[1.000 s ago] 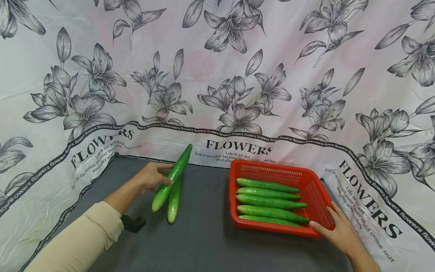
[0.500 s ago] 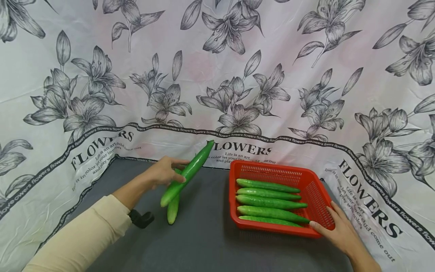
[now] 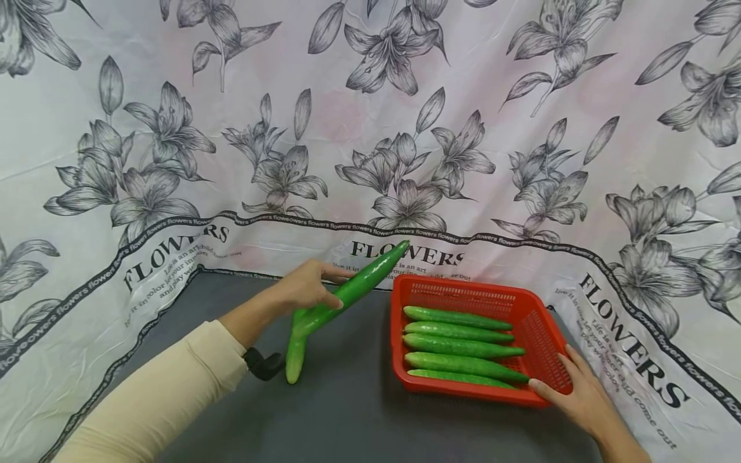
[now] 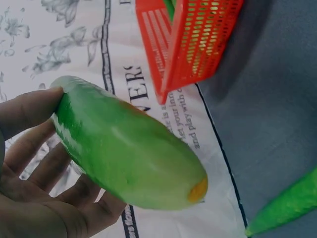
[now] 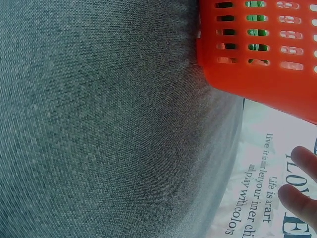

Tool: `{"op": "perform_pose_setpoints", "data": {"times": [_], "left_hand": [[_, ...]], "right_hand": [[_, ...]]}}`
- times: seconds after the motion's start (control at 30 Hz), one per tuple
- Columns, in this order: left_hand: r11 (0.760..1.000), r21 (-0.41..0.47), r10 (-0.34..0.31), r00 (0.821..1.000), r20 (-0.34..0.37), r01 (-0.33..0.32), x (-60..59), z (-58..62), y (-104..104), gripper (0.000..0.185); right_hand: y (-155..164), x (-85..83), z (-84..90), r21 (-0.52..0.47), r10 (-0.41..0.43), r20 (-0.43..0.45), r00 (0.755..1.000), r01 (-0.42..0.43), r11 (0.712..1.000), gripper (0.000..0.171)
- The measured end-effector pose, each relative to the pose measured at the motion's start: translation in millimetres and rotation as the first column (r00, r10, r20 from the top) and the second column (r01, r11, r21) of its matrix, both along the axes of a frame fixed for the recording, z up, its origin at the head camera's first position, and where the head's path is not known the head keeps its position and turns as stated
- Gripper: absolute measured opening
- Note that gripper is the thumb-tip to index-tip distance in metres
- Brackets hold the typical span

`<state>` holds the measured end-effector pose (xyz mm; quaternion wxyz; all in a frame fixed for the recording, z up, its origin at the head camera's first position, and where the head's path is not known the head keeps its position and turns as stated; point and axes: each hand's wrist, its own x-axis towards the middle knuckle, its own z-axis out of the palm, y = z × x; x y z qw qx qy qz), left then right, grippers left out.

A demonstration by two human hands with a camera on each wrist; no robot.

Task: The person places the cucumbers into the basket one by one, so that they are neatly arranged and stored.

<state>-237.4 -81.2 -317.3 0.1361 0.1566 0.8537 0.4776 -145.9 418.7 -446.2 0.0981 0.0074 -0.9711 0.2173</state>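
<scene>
My left hand [image 3: 309, 287] grips a green cucumber [image 3: 365, 281] by its middle, tilted with its narrow tip up and to the right. In the left wrist view the thumb lies on one side of the held cucumber [image 4: 131, 151] and the fingers on the other, its blunt end toward the camera. Below it, a second cucumber [image 3: 295, 360] lies on the dark grey table, partly hidden by the held one. At the right, my right hand [image 3: 581, 392] holds the near right corner of a red plastic basket [image 3: 475, 388], thumb at the rim. Several cucumbers [image 3: 463, 346] lie side by side in it.
A white cloth with printed flowers [image 3: 393, 180] hangs behind the grey table [image 3: 347, 411] and along both sides. A black strap piece [image 3: 264, 364] sits at my left wrist. In the right wrist view, grey fabric [image 5: 99, 119] fills much of the picture.
My left hand has carried the cucumber right, toward the basket, tilting it further over. The second cucumber, the basket and my right hand have stayed in place.
</scene>
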Motion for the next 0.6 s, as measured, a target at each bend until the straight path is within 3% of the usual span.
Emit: {"op": "perform_pose_setpoints", "data": {"times": [0.23, 0.6], "left_hand": [[0.994, -0.032, -0.105, 0.990, -0.095, 0.103, -0.5, 3.6, 19, 0.060], [0.984, 0.010, -0.176, 0.980, -0.098, 0.177, -0.5, 7.7, 53, 0.057]], "right_hand": [[-1, 0.9, -5.3, 0.011, 0.000, -0.014, 1.000, 0.000, 1.000, 0.084], [0, -0.7, -3.3, 0.011, -0.013, -0.015, 1.000, 0.013, 1.000, 0.084]]}}
